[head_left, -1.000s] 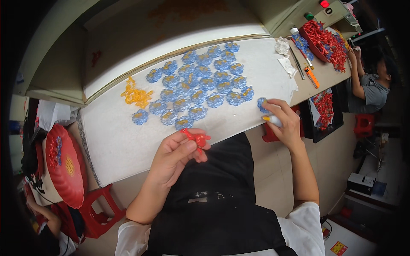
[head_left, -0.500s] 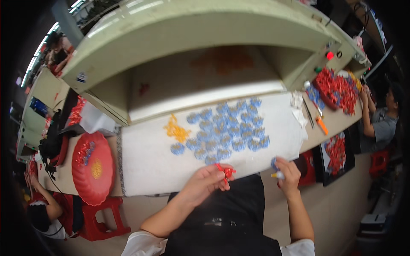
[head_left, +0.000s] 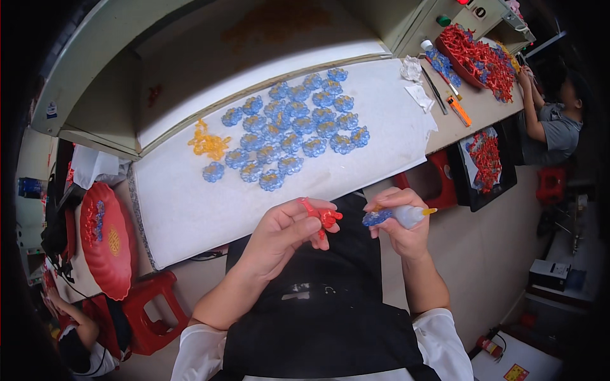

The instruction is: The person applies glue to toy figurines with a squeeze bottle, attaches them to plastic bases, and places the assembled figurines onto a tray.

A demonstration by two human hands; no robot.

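My left hand (head_left: 279,233) pinches a small shiny red plastic piece (head_left: 329,218) with thin projecting arms, between thumb and fingers. Just to its right, my right hand (head_left: 412,243) grips a whitish squeeze bottle (head_left: 406,216) with a yellow tip pointing away to the right. The same hand's fingertips also hold a blue translucent plastic piece (head_left: 377,218), a short gap from the red one. Beyond both hands, rows of blue flower-shaped pieces (head_left: 292,142) with yellowish centres lie on a white sheet (head_left: 184,222), beside a small heap of yellow pieces (head_left: 208,143).
A hooded pale-green cabinet (head_left: 95,120) rises behind the sheet. At left is a red scalloped tray (head_left: 114,273) above a red stool (head_left: 152,317). To the right are an orange cutter (head_left: 459,111), a heaped red bowl (head_left: 467,70), a black tray (head_left: 473,197) and a co-worker (head_left: 556,120).
My right hand has come in closer to my left, and the bottle and blue piece now show clearly. The head view has shifted, so the table appears higher and more tilted.
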